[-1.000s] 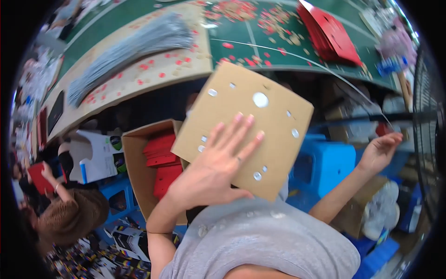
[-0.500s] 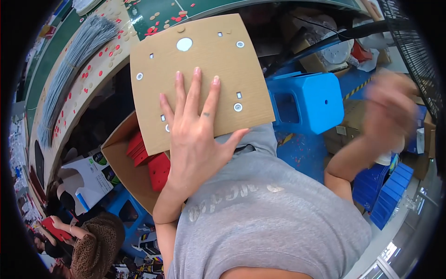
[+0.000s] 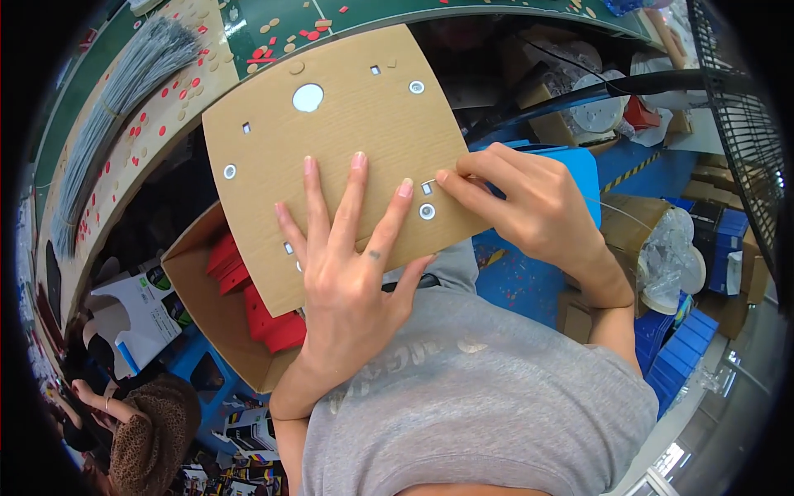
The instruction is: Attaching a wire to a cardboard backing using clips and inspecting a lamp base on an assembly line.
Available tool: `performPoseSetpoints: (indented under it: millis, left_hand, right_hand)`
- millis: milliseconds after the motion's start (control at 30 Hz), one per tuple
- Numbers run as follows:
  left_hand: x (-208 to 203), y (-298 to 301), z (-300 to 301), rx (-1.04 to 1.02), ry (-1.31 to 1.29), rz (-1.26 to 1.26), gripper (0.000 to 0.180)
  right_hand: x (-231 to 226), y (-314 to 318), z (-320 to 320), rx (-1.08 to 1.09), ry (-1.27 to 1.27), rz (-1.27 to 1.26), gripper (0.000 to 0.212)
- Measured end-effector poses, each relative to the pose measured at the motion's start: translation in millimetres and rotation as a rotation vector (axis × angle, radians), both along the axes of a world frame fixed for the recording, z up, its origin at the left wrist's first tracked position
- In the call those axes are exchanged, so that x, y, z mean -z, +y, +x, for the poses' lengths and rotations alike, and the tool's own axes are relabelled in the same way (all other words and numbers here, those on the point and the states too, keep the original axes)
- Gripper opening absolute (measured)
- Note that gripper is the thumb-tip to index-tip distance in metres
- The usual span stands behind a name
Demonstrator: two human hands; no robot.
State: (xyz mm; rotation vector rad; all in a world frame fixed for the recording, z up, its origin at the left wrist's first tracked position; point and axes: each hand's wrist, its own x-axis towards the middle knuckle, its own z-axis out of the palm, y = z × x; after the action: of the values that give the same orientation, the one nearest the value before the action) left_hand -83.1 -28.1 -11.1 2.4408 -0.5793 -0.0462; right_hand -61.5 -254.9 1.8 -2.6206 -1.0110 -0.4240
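Cardboard panel [image 3: 331,116], tan and pierced with one large round hole, small slots and ringed holes, lies tilted across the centre of the frame, above the wearer's grey shirt [image 3: 488,388]; the left hand [image 3: 347,277] is spread flat on its lower middle, fingers fanned and thumb out to the side, pressing on it with nothing in its grasp; the right hand [image 3: 533,202], right of centre, is drawn into a pinch, thumb and forefinger nearly together beside a slot at the panel's right edge; a thin wire [image 3: 620,208] trails from behind this hand toward the right, apparently held in the pinch, though the fingers hide the grip.

Open carton [image 3: 194,273], left of centre and partly under the panel, holds stacked flat red pieces [image 3: 269,326]; another carton [image 3: 546,116], upper right, contains crumpled clear plastic [image 3: 571,58]; ribbed blue bins [image 3: 682,355] sit at the lower right.
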Motion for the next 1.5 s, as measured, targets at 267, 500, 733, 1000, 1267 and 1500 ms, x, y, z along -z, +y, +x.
performPoseSetpoints:
  millis: [267, 500, 733, 1000, 1267, 1500]
  left_hand:
    - [-4, 3, 3, 0.034, -0.011, 0.04, 0.071]
    - [-11, 8, 10, 0.082, -0.026, 0.162, 0.072]
    - [-7, 7, 10, 0.117, -0.054, 0.221, 0.075]
    - [-8, 10, 12, 0.108, -0.082, 0.219, 0.076]
    - [-3, 17, 18, 0.1, -0.099, 0.122, 0.067]
    - [-9, 17, 20, 0.096, -0.092, 0.142, 0.068]
  right_hand:
    - [-1, -14, 7, -0.102, 0.076, -0.04, 0.047]
    - [-7, -12, 7, -0.085, 0.088, -0.08, 0.049]
    - [-9, -8, 12, -0.156, 0.027, -0.178, 0.051]
    - [-3, -7, 15, -0.206, 0.022, -0.127, 0.05]
    - [-1, -13, 31, -0.247, 0.009, -0.027, 0.05]
    - [-2, -5, 34, -0.309, 0.021, -0.037, 0.049]
